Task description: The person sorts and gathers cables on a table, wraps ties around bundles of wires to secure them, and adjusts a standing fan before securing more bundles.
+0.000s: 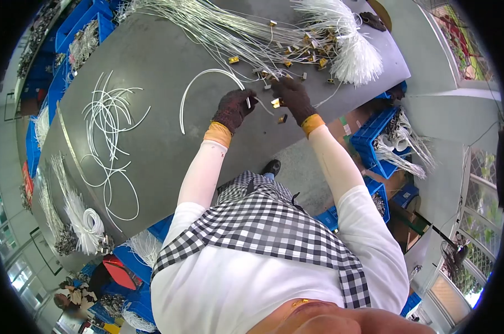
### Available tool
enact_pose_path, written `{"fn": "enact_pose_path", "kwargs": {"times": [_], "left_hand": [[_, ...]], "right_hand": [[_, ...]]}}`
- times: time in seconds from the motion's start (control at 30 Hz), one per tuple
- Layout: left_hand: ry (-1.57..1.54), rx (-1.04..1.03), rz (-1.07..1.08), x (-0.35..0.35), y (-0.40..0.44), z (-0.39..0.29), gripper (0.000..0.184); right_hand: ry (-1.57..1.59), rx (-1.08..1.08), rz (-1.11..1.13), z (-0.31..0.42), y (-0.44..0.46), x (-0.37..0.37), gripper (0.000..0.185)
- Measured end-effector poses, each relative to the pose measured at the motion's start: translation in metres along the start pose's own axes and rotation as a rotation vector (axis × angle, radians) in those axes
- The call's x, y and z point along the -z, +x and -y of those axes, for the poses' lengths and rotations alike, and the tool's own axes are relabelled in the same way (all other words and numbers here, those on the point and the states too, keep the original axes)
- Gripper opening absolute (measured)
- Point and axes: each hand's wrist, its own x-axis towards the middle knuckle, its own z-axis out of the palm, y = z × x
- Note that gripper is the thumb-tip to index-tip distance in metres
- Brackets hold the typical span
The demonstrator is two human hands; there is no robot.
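Observation:
My left hand [235, 108], in a dark brown knitted glove, is closed around a curved white tube [186, 92] that arcs up and to the left over the table. Close beside it, my right hand [294, 99], also gloved, has its fingers bent together at the ends of thin white wires [229, 42]. A small brass-coloured connector [277, 103] shows at its fingers; how it is gripped is partly hidden. One more dark and brass piece [282, 118] lies just below. Several brass-coloured connectors [322, 63] are scattered beyond the right hand.
On the grey table [157, 183] lie a loose pile of white tubes [110, 117], a fanned white bundle [356, 55] and coiled wire bundles [90, 222]. Blue crates [369, 133] holding wire stand around the table. A person [76, 295] is at the lower left.

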Motion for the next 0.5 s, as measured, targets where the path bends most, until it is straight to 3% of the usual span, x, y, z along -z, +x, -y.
{"fn": "enact_pose_path", "kwargs": {"times": [0.03, 0.07, 0.13, 0.17, 0.2, 0.23, 0.27, 0.3, 0.33, 0.37, 0.4, 0.47, 0.5], "left_hand": [[0.355, -0.144, 0.020, 0.008, -0.004, -0.004, 0.027], [0.359, -0.146, 0.016, 0.013, -0.010, 0.003, 0.027], [0.207, 0.498, -0.153, 0.015, -0.019, 0.018, 0.021], [0.210, 0.494, -0.157, 0.013, -0.021, 0.020, 0.021], [-0.126, 0.603, -0.412, 0.007, -0.023, 0.021, 0.019], [-0.472, 0.695, -0.662, 0.000, -0.025, 0.019, 0.018], [-0.909, 0.616, -0.664, -0.006, -0.024, -0.008, 0.018], [-0.907, 0.613, -0.665, -0.014, -0.018, -0.011, 0.018], [-1.102, 0.671, -0.654, -0.021, -0.008, -0.012, 0.019], [-1.299, 0.726, -0.637, -0.026, 0.002, -0.018, 0.020], [-1.295, 0.678, -0.638, -0.031, 0.011, -0.023, 0.021], [-1.574, 0.595, -0.656, -0.042, 0.027, 0.007, 0.022], [-1.586, 0.622, -0.759, -0.042, 0.033, -0.021, 0.020]], "right_hand": [[0.009, 0.072, 0.011, -0.004, -0.001, 0.004, 0.023], [0.018, 0.144, 0.021, -0.005, -0.004, 0.009, 0.025], [-0.172, 0.191, 0.016, -0.011, -0.017, 0.018, 0.030], [-0.198, 0.271, 0.012, -0.021, -0.025, 0.018, 0.032], [-0.222, 0.350, 0.006, -0.030, -0.033, 0.019, 0.034], [-0.301, 0.243, 0.038, -0.020, -0.049, 0.022, 0.038], [-0.300, 0.246, 0.039, -0.027, -0.058, 0.022, 0.038], [-0.469, 0.354, 0.041, -0.038, -0.064, 0.022, 0.036], [-0.639, 0.466, 0.040, -0.044, -0.072, 0.022, 0.035], [-0.638, 0.474, 0.039, -0.044, -0.085, 0.022, 0.035], [-0.703, 0.423, 0.060, -0.045, -0.101, 0.022, 0.034], [-0.736, 0.350, 0.091, -0.062, -0.130, 0.029, 0.034], [-0.704, 0.330, 0.101, -0.080, -0.143, 0.040, 0.034]]}}
